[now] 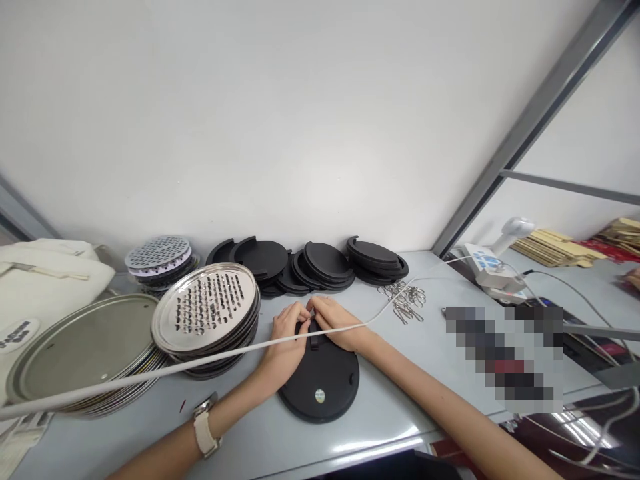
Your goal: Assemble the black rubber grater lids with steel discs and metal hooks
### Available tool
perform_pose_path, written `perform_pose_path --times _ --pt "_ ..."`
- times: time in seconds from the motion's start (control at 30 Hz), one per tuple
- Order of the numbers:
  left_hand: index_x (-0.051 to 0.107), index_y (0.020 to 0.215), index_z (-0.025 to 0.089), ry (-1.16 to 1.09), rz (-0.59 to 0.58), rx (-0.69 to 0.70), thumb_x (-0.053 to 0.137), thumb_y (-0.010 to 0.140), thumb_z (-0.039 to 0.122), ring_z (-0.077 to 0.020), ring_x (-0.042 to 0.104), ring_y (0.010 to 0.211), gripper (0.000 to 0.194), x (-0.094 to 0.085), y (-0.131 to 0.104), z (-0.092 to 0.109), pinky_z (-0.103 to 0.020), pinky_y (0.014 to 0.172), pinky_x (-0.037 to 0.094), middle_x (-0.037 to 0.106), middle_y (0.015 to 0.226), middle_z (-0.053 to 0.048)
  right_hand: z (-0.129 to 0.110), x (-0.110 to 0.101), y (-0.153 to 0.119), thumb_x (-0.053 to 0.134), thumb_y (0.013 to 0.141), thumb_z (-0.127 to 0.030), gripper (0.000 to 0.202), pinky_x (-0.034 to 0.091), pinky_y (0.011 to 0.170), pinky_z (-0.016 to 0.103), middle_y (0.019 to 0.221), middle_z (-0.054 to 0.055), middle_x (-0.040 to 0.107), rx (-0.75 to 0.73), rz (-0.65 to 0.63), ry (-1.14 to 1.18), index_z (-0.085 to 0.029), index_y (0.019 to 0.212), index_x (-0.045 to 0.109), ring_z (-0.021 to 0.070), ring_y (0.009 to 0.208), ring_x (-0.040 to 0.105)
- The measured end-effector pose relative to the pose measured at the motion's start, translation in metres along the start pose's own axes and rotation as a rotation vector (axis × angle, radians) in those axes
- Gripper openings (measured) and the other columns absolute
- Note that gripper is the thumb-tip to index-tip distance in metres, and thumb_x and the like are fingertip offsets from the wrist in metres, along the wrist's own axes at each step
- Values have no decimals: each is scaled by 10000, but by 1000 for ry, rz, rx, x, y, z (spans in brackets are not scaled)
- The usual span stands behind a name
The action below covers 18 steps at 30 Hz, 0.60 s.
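Both hands (286,333) (336,325) on black disc (320,373)

Bright, even light pales the middle of the plain white wall (300,133) and leaves soft shadows. Glare streaks the front of the smooth pale-grey table (250,427). Wide-angle distortion stretches the slanting grey metal post (530,133); blocky mosaic covers a patch at right; print on the flat round black disc (320,370) is unreadably soft.

Our left forearm (245,402) and right forearm (425,387), bare, converging; our left hand (286,343) and right hand (339,325), both curled, fingertips (303,313) close together.
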<state>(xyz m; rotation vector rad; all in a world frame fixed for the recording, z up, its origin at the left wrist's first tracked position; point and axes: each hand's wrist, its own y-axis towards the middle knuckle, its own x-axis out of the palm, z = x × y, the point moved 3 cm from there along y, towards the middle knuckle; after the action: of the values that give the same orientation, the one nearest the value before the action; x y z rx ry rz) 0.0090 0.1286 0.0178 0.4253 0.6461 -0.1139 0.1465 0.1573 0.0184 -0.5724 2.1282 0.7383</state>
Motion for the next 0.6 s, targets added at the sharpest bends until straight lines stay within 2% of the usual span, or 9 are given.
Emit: perform_pose_path --times 0.23,0.37,0.6 --pt "491 836 197 -31 0 -2 417 841 106 -174 546 832 117 -1 4 -5 -324 782 421 562 856 -22 8 -1 -2 342 854 -98 191 414 750 310 836 36 555 84 118 73 -209 930 478 182 802 516" --pt "512 817 192 -32 -21 -4 426 855 125 -172 547 820 115 -1 6 -6 -316 771 423 566 839 -18 10 -1 -4 337 863 -109 174 408 730 301 834 36 552 122 141 72 -210 924 465 177 790 519" --pt "520 758 188 4 34 22 476 814 109 -166 545 803 106 -2 7 -12 -297 742 436 545 817 -14 8 -4 -2 341 899 -168 143 392 683 295 764 26 532 127 182 48 -214 859 471 171 719 502"
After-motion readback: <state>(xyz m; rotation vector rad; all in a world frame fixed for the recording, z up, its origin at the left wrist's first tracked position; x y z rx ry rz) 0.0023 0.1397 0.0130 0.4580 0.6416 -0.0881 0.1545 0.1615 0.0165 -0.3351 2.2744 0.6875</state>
